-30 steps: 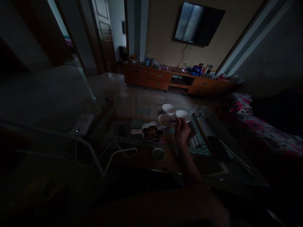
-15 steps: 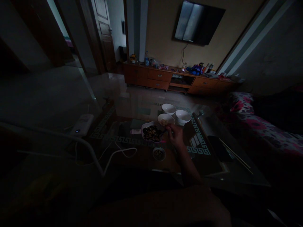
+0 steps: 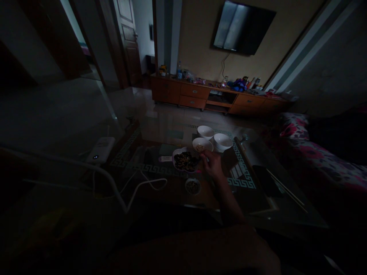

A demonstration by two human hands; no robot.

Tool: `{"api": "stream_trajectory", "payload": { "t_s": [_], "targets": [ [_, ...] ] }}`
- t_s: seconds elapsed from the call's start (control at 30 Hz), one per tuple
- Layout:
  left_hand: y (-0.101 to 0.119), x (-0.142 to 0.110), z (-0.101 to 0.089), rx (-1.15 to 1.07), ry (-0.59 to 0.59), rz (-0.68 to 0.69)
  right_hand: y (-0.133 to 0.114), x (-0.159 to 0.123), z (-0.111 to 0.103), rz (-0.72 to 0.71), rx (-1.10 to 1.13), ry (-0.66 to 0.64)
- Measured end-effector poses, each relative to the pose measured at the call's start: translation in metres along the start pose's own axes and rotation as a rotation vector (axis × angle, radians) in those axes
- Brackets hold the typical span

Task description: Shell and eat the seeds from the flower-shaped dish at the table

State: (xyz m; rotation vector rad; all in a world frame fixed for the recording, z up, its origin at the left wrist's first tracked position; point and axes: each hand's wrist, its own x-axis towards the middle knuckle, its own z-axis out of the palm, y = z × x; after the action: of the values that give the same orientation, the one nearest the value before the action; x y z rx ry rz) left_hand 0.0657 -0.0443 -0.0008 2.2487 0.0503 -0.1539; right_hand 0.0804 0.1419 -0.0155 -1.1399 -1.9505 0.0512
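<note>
Mid-frame, I see the right hand [image 3: 211,163] pinching a dark utensil [image 3: 201,155] beside a lobed dish [image 3: 174,157] of lumpy food [image 3: 185,161] and a smooth bowl [image 3: 207,143].

The pale dish [image 3: 174,163] has a wavy rim. It sits flat, right side up, on the glass tbl [image 3: 156,170]. Its flat handle [image 3: 166,159] sticks out L w/ tiny print on it. Dark food [image 3: 185,162] w/ lt. bits covers most of the inside. Just behind, a bit R, is a round white bowl [image 3: 207,141] w/ some pale bits [image 3: 199,147] in the btm. The thin dark tool [image 3: 200,157] at the dish's R edge is too dim to see well.
</note>
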Motion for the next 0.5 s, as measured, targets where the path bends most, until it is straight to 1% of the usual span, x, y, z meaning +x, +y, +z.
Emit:
{"api": "stream_trajectory", "payload": {
  "t_s": [0.3,0.5],
  "targets": [
    [-0.0013,0.0012,0.0005,-0.002,-0.026,0.006,0.0028,-0.002,0.003,0.014,0.005,0.019],
    [-0.0014,-0.0014,0.0,-0.045,0.001,0.025,0.002,-0.0016,0.003,-0.003,0.018,0.045]
  ]
}}
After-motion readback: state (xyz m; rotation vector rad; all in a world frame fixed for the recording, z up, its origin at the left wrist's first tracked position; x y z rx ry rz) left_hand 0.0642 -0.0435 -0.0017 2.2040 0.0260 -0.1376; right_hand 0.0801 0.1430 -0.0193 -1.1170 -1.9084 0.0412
